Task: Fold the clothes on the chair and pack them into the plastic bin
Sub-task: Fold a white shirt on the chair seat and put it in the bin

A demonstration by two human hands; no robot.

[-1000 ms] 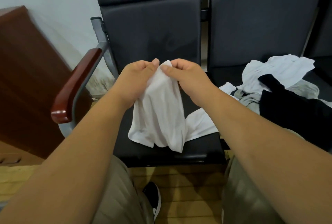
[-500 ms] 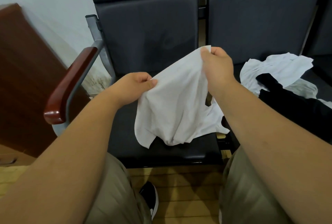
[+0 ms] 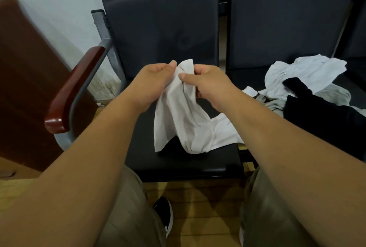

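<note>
Limp white cotton garment (image 3: pixel 184 120) is hanging directly below both hands; left hand (image 3: pixel 156 80) and right hand (image 3: pixel 210 84) are pinching its bunched top edge.

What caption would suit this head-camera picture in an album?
Left hand and right hand pinch the top of a white garment over a black chair seat; more clothes lie heaped nearby.

black garment (image 3: pixel 320 120): cut at right edge | shoe (image 3: pixel 162 214): half hidden | cabinet (image 3: pixel 25 88), perhaps: blurred
</note>
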